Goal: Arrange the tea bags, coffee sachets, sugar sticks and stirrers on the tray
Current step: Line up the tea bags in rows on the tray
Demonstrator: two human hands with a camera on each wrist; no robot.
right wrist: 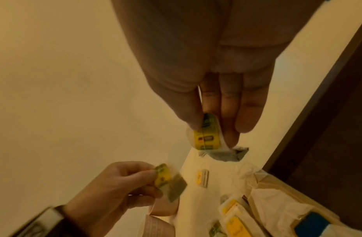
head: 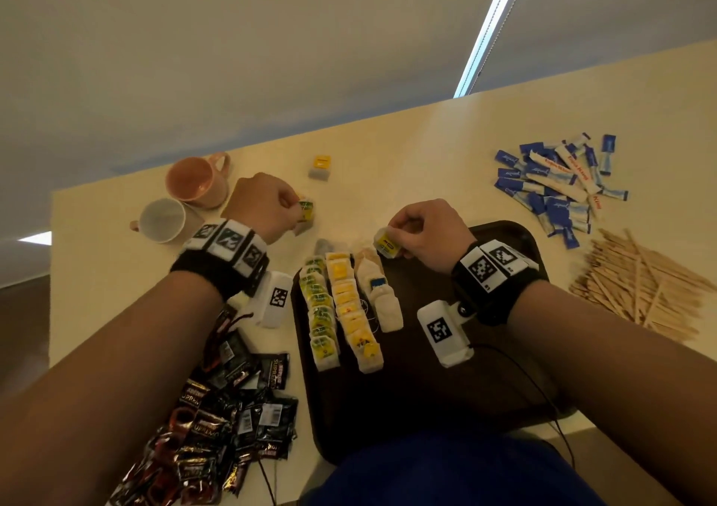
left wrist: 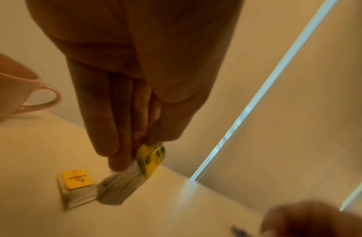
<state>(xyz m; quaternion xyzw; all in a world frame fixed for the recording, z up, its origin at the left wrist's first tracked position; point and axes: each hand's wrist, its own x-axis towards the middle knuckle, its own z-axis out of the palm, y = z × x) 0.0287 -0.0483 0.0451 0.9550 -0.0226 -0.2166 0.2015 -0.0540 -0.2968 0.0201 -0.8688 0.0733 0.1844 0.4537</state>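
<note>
Coffee sachets (head: 217,420) heaped nearest, below the left wrist, on the tabletop (head: 407,148). Between the wrists, the tray (head: 438,397) carries three rows of tea bags (head: 341,307). Right hand (head: 423,234) pinches a yellow-tagged tea bag (head: 388,245) at the tray's far edge. Left hand (head: 260,206) pinches a green-tagged tea bag (head: 304,210) beyond the tray. Bags look light, soft, easily torn; best held by the tag. Beyond the left hand, two mugs (head: 182,199), contents unseen. Sugar sticks (head: 558,183) and stirrers (head: 640,292) lie right of the right hand.
</note>
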